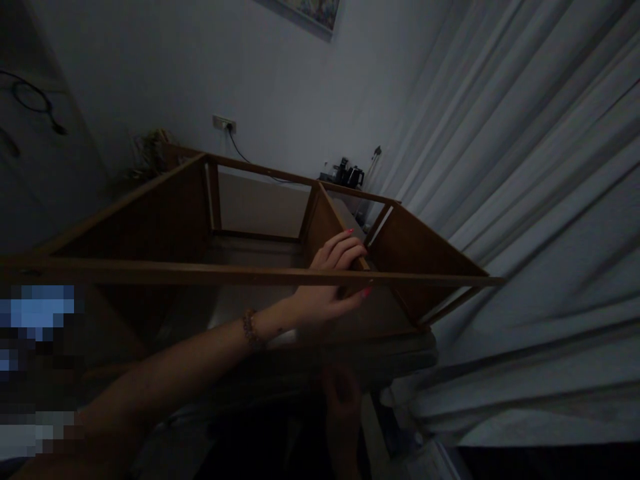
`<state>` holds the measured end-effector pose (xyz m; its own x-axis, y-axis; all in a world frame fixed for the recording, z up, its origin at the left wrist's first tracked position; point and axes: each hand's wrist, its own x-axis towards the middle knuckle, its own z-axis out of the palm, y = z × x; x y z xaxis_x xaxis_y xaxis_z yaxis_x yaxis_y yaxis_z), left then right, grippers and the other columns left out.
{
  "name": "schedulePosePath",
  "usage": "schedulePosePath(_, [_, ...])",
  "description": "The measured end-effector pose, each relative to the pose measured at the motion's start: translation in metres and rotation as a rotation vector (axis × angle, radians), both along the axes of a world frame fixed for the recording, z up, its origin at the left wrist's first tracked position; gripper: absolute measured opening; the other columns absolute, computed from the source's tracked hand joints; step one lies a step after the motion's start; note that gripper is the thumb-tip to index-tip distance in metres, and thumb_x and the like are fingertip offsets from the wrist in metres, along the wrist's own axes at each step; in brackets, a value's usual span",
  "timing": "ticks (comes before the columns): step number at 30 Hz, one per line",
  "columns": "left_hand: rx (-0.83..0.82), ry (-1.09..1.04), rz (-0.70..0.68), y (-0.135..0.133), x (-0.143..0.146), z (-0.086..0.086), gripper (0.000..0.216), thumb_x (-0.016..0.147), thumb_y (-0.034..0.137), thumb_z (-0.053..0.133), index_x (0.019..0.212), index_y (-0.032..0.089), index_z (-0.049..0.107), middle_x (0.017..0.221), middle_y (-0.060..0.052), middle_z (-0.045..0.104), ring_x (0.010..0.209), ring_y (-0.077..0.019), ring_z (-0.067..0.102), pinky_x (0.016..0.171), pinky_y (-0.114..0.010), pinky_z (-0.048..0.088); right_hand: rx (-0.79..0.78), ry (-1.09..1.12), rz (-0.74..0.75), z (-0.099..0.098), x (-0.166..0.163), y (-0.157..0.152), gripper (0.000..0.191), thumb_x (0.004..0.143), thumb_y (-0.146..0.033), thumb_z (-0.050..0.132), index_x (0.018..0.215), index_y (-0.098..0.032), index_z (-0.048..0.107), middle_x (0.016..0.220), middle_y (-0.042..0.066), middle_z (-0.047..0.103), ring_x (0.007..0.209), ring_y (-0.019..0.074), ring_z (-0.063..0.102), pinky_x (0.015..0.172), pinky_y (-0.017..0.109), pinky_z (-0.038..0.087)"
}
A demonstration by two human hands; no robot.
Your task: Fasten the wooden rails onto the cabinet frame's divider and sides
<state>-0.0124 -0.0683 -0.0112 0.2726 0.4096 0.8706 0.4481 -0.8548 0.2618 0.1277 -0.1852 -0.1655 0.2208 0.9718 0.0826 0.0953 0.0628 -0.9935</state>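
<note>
A large wooden frame (195, 268) with side panels and a middle divider (320, 217) stretches across the view. My left hand (333, 267) reaches in from the lower left, a beaded bracelet on its wrist. Its fingers wrap over the frame where the divider meets the near rail, and the thumb lies below the rail. Lower down, in deep shadow, is my right hand (343, 393), below the frame and apart from my left hand. Its fingers look bent but are dim and smeared, and whether they hold anything is not visible.
Long pale curtains (540, 220) hang along the right side. A wall socket (224, 124) with a plugged-in cord is behind the frame. Dark appliances (349, 175) stand beyond its far side. A dark cable (33, 97) hangs at the left. A padded surface (400, 353) lies beneath the frame.
</note>
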Motion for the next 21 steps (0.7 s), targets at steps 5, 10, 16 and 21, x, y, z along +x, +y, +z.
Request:
schedulePosePath(5, [-0.003, 0.001, -0.002, 0.0004, 0.0001, 0.0005, 0.053, 0.085, 0.039, 0.058, 0.130, 0.021, 0.036, 0.134, -0.014, 0.046, 0.139, -0.0309, 0.029, 0.113, -0.053, 0.031, -0.104, 0.147, 0.000, 0.0066, -0.0011, 0.0015, 0.040, 0.063, -0.057, 0.075, 0.070, -0.019, 0.064, 0.068, 0.003, 0.071, 0.064, 0.0192, 0.066, 0.059, 0.026, 0.051])
schedulePosePath(10, [0.006, 0.001, -0.004, -0.0005, -0.0004, 0.0023, 0.053, 0.085, 0.039, 0.057, 0.130, 0.022, 0.036, 0.133, -0.013, 0.047, 0.139, -0.0317, 0.030, 0.112, -0.055, 0.031, -0.191, 0.177, 0.025, 0.0072, 0.0008, -0.0019, 0.046, 0.069, -0.064, 0.067, 0.079, -0.019, 0.068, 0.083, 0.008, 0.074, 0.076, 0.0233, 0.069, 0.069, 0.031, 0.054])
schedulePosePath(16, [0.007, 0.011, 0.004, -0.0001, -0.0004, 0.0013, 0.053, 0.086, 0.041, 0.057, 0.130, 0.021, 0.036, 0.135, -0.013, 0.045, 0.139, -0.0309, 0.029, 0.113, -0.054, 0.032, -0.321, 0.384, 0.002, 0.0017, -0.0036, -0.0065, 0.053, 0.064, -0.063, 0.072, 0.096, -0.021, 0.064, 0.090, 0.007, 0.074, 0.077, 0.0224, 0.070, 0.067, 0.032, 0.054])
schedulePosePath(21, [0.007, -0.003, 0.008, 0.0009, 0.0007, 0.0000, 0.052, 0.085, 0.040, 0.057, 0.130, 0.022, 0.037, 0.134, -0.012, 0.046, 0.139, -0.0306, 0.030, 0.112, -0.055, 0.033, -0.250, 0.389, 0.077, -0.0016, -0.0058, -0.0080, 0.045, 0.070, -0.051, 0.072, 0.104, -0.025, 0.061, 0.094, 0.004, 0.072, 0.082, 0.0206, 0.069, 0.071, 0.031, 0.055])
